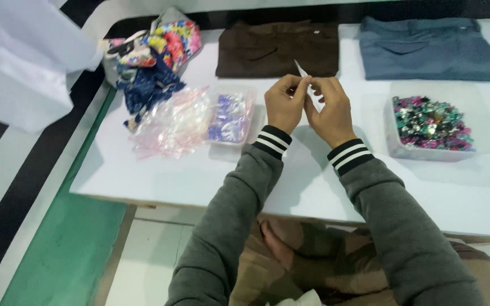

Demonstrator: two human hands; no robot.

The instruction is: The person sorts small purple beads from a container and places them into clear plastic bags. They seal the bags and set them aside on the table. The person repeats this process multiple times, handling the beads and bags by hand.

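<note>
Packing workshop: folded garments [279,48], trinket tray [432,127], bags [171,124].

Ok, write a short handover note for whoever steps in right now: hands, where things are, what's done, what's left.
Left hand and right hand: both raised over the white table, together pinching a small clear bag.
Right of the hands: clear tray of colourful small pieces.
Left: smaller clear tub of purple-and-white items, then a pile of empty clear bags and patterned fabric.
Far edge: folded brown garment and blue-grey garment.
Done: one bag in hand; whether it holds anything cannot be told.
Left: tray looks full.
</note>
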